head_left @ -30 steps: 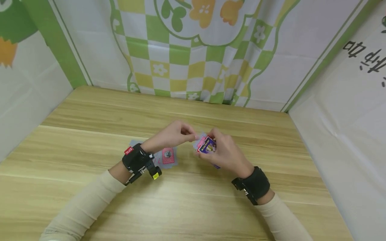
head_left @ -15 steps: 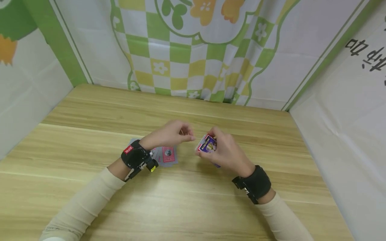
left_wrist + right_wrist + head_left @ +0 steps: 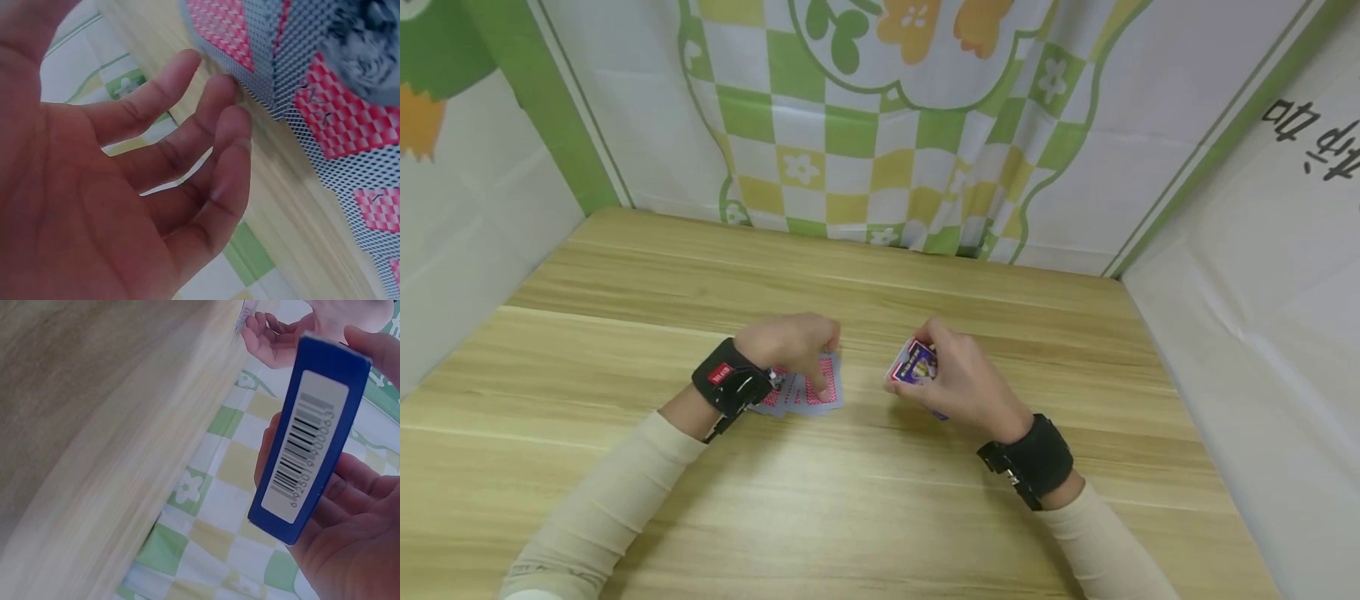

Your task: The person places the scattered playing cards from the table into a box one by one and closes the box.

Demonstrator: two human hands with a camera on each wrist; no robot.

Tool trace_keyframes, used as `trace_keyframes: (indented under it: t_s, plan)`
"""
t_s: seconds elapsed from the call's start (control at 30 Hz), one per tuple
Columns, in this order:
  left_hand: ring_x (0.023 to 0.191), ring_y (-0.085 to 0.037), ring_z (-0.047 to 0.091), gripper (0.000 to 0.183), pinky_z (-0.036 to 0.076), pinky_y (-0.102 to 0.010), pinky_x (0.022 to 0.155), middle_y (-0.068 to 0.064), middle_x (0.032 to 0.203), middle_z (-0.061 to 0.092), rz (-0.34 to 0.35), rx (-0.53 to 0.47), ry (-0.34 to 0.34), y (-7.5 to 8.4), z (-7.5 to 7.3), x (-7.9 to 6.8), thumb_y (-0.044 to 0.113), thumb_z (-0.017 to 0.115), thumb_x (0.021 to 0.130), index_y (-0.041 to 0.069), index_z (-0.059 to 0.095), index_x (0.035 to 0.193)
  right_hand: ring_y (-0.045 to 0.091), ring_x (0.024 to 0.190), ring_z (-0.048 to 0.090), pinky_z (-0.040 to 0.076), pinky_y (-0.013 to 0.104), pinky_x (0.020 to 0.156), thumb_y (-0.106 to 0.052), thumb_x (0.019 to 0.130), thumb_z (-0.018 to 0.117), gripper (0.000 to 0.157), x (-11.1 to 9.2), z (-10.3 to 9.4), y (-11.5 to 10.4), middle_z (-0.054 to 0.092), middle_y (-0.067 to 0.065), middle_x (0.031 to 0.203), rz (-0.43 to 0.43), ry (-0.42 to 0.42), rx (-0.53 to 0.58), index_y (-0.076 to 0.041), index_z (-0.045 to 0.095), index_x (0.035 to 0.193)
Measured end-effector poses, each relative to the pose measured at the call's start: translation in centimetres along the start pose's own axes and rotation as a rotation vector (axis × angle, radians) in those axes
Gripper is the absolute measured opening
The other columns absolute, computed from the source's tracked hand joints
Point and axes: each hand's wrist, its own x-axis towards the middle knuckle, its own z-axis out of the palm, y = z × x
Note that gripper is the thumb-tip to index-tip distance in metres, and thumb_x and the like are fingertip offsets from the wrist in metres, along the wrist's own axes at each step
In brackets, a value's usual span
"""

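While stretched over the desk [image 3: 625, 283] with left sleeve [image 3: 610, 500] and left wristband [image 3: 730, 379], holds the left hand [image 3: 786, 343] low over the cards [image 3: 796, 397], with fingers slightly parted and loosely bent; cannot tell whether touching them. Shows the cards fanned and overlapping, with red-and-grey backs up, well in from the desk's left and far edges. Beyond the far edge, has a checked curtain [image 3: 850, 167] hanging. Right of the cards and apart from them, pinches the tilted box [image 3: 917, 363] between thumb and fingers of the right hand [image 3: 966, 379], with a barcode [image 3: 305, 447] on its blue side. Toward the right edge, wears a right wristband [image 3: 1041, 462] and right sleeve [image 3: 1101, 546].
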Motion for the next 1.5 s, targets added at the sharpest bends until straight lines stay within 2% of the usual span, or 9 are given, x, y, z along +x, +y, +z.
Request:
trace_keyframes:
  t_s: [0.43,0.63,0.77,0.87,0.93,1.0,1.17,1.4,1.5]
  plan:
    - [0.075,-0.019,0.055,0.058,0.050,-0.032,0.056,-0.004,0.091,0.059,0.005,-0.006,0.035,-0.1,0.3,0.3,0.028,0.088,0.062,0.010,0.053,0.105,0.004,0.058,0.054,0.049,0.020,0.043,-0.047,0.067,0.079,0.059,0.0,0.3,-0.1,0.061,0.001,0.075,-0.020,0.001,-0.006,-0.009,0.050,0.102]
    - [0.072,-0.017,0.057,0.039,0.051,-0.030,0.057,-0.004,0.087,0.060,0.100,0.043,0.026,0.0,0.1,0.3,0.021,0.082,0.070,0.008,0.059,0.099,0.003,0.058,0.054,0.048,0.019,0.043,-0.045,0.067,0.080,0.058,-0.1,0.4,-0.1,0.061,-0.001,0.075,-0.013,0.006,-0.001,-0.010,0.051,0.102]
    - [0.092,-0.023,0.057,0.055,0.052,-0.038,0.076,-0.013,0.114,0.060,0.219,0.039,0.042,-0.2,-0.8,-0.5,0.019,0.074,0.080,-0.002,0.051,0.126,0.003,0.059,0.054,0.049,0.020,0.044,-0.045,0.067,0.080,0.058,-0.1,0.4,0.0,0.061,0.000,0.076,-0.018,0.005,0.003,-0.010,0.051,0.102]
    - [0.090,-0.027,0.059,0.048,0.050,-0.043,0.079,-0.017,0.110,0.060,0.306,-0.068,0.071,-0.2,-1.7,-1.0,0.019,0.066,0.088,-0.002,0.047,0.127,0.004,0.060,0.054,0.049,0.021,0.045,-0.045,0.067,0.080,0.058,-0.1,0.4,-0.1,0.062,0.001,0.077,-0.022,0.002,0.003,-0.010,0.051,0.103]
    - [0.082,-0.025,0.061,0.035,0.051,-0.042,0.074,-0.013,0.097,0.061,0.332,-0.179,0.104,-0.1,-2.1,-1.1,0.024,0.063,0.091,0.003,0.051,0.117,0.004,0.060,0.054,0.049,0.021,0.044,-0.044,0.067,0.080,0.057,-0.1,0.4,0.0,0.061,0.001,0.077,-0.026,-0.001,0.010,-0.010,0.051,0.102]
    - [0.067,-0.021,0.059,0.026,0.051,-0.039,0.063,-0.009,0.083,0.056,0.339,-0.315,0.130,0.0,-2.2,-1.1,0.026,0.061,0.093,0.008,0.049,0.106,0.004,0.060,0.054,0.049,0.021,0.044,-0.044,0.067,0.080,0.056,-0.1,0.4,0.0,0.061,0.000,0.077,-0.031,-0.003,0.015,-0.010,0.051,0.102]
    - [0.068,-0.018,0.057,0.024,0.049,-0.036,0.061,-0.008,0.085,0.057,0.329,-0.560,0.183,0.7,-1.7,-0.5,0.029,0.060,0.093,0.010,0.047,0.100,0.004,0.058,0.053,0.048,0.022,0.042,-0.043,0.068,0.080,0.054,-0.1,0.5,0.1,0.058,-0.003,0.075,-0.059,-0.005,0.022,-0.011,0.050,0.100]
    - [0.069,-0.018,0.055,0.018,0.048,-0.039,0.063,-0.008,0.086,0.062,0.289,-0.642,0.187,1.7,-0.8,0.1,0.021,0.060,0.093,0.009,0.051,0.103,0.005,0.058,0.053,0.048,0.022,0.042,-0.043,0.068,0.080,0.055,0.0,0.5,0.1,0.059,-0.002,0.076,-0.078,-0.007,0.029,-0.010,0.049,0.100]
    - [0.070,-0.020,0.056,0.018,0.047,-0.034,0.061,-0.010,0.087,0.063,0.268,-0.660,0.189,1.9,-0.6,0.2,0.019,0.059,0.094,0.007,0.052,0.105,0.005,0.058,0.054,0.049,0.022,0.042,-0.043,0.069,0.080,0.056,0.0,0.5,0.0,0.060,0.001,0.077,-0.071,-0.009,0.037,-0.010,0.049,0.100]
